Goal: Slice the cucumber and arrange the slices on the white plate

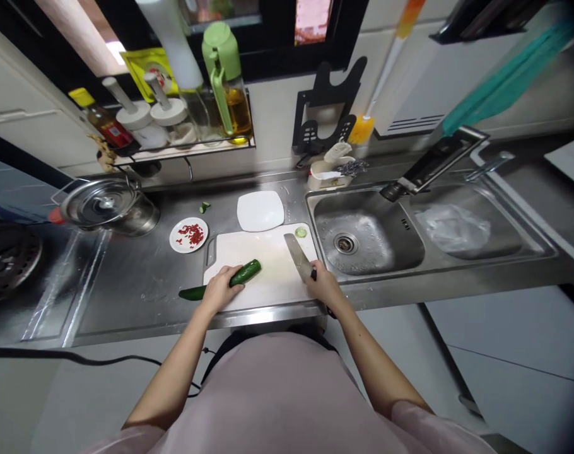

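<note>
My left hand (221,290) is wrapped round the middle of a long green cucumber (246,272), which lies slantwise over the left side of a white cutting board (272,287). The cucumber's tapered end sticks out past the board's left edge. A kitchen knife (296,255) is in my right hand (322,284), its blade over the right part of the board and pointing away from me. Near the board's far right corner rests a small round cucumber slice (301,232), apart from the blade. Much of the knife's handle is hidden by my fingers.
A small plate of chopped red pieces (191,234) and green scraps (204,207) lie left of the board. Behind it sits a white square plate (260,211). To the right is the sink (367,239), with a faucet (433,161). A lidded pot (110,205) stands far left.
</note>
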`<state>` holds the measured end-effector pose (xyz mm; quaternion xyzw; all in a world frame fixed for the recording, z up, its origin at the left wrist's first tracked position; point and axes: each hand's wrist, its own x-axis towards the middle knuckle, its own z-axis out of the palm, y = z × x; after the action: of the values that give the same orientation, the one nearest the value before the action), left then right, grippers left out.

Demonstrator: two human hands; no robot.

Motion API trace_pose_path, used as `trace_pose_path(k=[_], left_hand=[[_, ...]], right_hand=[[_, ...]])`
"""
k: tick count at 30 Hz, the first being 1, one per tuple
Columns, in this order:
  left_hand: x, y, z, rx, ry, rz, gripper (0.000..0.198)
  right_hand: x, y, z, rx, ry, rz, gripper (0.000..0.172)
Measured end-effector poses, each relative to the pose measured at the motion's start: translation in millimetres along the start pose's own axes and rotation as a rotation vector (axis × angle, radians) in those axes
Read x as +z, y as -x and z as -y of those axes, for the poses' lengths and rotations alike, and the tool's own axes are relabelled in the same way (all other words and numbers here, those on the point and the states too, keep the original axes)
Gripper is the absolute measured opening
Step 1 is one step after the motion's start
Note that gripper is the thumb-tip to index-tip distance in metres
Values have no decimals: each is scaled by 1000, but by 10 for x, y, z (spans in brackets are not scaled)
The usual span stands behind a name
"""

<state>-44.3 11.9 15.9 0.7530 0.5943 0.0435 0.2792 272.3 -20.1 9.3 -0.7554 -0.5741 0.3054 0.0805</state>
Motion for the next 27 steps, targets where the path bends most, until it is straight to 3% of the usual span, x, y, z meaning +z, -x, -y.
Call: trace_pose_path(k=[5, 11, 19, 22, 27], left_hand=[[-42, -18, 1, 35, 27, -2, 60], [-106, -2, 50, 21, 54, -3, 63], [-285, -147, 240, 45, 194, 154, 54], [-241, -222, 319, 102, 250, 121, 53], [-184, -237, 322, 180, 59, 58, 55]], right_hand=[[8, 23, 68, 2, 140, 79, 22], [-60, 26, 127, 10, 207, 125, 25], [-47, -20, 97, 7, 243, 135, 27], [-35, -24, 91, 2, 251, 127, 27], [-29, -19, 110, 7, 274, 134, 26]])
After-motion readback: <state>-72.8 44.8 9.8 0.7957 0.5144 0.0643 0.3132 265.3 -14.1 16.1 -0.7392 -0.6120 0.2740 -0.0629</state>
